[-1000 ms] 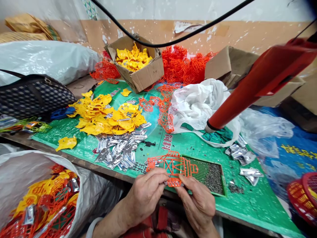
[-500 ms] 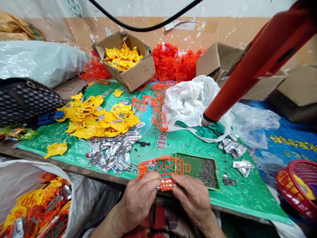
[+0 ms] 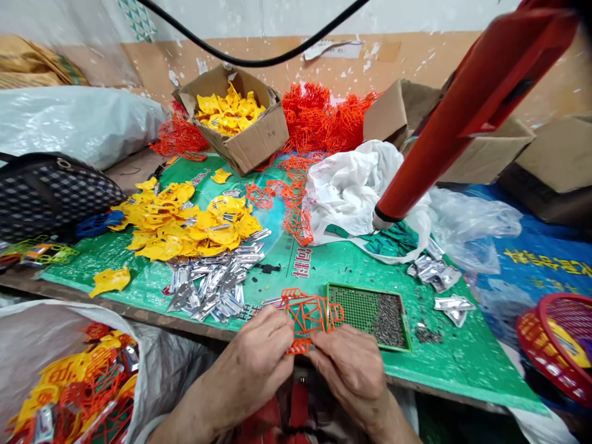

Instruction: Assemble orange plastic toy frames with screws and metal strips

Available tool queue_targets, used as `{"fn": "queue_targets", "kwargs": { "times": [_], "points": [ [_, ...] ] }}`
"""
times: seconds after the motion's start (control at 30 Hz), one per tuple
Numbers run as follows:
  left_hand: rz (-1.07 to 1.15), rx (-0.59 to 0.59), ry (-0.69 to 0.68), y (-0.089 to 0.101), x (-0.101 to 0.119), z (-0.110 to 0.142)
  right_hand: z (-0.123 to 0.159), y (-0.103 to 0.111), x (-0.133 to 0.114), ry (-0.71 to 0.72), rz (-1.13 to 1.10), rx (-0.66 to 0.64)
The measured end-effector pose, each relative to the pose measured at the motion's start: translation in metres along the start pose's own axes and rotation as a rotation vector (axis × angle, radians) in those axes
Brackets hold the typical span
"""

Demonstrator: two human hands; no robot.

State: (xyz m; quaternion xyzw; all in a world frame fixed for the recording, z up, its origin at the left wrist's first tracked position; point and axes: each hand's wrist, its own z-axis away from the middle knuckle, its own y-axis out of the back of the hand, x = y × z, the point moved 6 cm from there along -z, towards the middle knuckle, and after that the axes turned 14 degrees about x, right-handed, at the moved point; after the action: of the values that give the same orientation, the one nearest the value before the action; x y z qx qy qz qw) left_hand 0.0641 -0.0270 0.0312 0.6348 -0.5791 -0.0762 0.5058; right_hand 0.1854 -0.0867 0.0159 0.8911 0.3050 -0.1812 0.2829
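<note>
An orange plastic lattice frame [image 3: 309, 313] is held between my two hands at the table's front edge. My left hand [image 3: 263, 354] pinches its left end, fingers closed. My right hand [image 3: 351, 364] grips the lower right part, also closed. Right behind the frame lies a green tray [image 3: 356, 308] with a grid bottom and small dark metal bits on its right side. Silver foil-like pieces [image 3: 213, 283] lie in a heap to the left, against a pile of yellow plastic parts [image 3: 185, 222]. My fingers hide the frame's ends.
A red screwdriver-like tool [image 3: 430, 135] hangs down from upper right, its tip near a white bag [image 3: 351, 185]. At the back stand a cardboard box [image 3: 259, 142] of yellow parts and a heap of orange frames [image 3: 324, 117]. A sack [image 3: 176, 364] sits front left, a red basket [image 3: 550, 345] right.
The orange frame has turned and shifted slightly in my hands, its right end drawn in to the left. My left hand has moved a little up and left. Both hands still hold it.
</note>
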Motion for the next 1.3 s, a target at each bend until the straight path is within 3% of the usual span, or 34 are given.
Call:
{"fn": "queue_targets", "kwargs": {
  "times": [0.1,0.23,0.3,0.47,0.6,0.83,0.97,1.1,1.2,1.3],
  "points": [
    [0.053,-0.14,0.052,-0.004,-0.003,-0.001,-0.002,0.001,0.0,-0.022,-0.022,-0.013],
    [0.195,-0.236,0.098,-0.01,-0.002,0.0,-0.004,0.002,0.002,-0.14,-0.11,-0.003],
    [0.287,-0.239,0.165,-0.012,-0.002,0.003,-0.002,-0.001,0.007,-0.304,-0.225,-0.015],
    [0.453,-0.177,0.404,-0.017,-0.012,0.012,0.012,-0.017,0.022,-0.902,-0.521,0.0],
    [0.582,-0.185,0.591,-0.024,-0.02,0.02,0.016,-0.027,0.023,-1.105,-0.607,0.026],
    [0.9,-0.124,0.865,-0.031,-0.013,0.02,0.02,-0.026,0.022,-1.088,-0.557,0.081],
    [0.939,-0.074,1.042,-0.038,-0.02,0.028,0.021,-0.028,0.022,-1.0,-0.502,0.111],
    [1.03,-0.048,1.136,-0.046,-0.025,0.036,0.017,-0.022,0.023,-0.893,-0.454,0.116],
    [1.105,-0.048,1.177,-0.053,-0.025,0.038,0.004,0.019,0.047,-0.779,-0.29,0.322],
    [1.136,-0.035,1.197,-0.055,-0.025,0.037,-0.016,0.094,0.087,-0.621,-0.008,0.764]
  ]
}}
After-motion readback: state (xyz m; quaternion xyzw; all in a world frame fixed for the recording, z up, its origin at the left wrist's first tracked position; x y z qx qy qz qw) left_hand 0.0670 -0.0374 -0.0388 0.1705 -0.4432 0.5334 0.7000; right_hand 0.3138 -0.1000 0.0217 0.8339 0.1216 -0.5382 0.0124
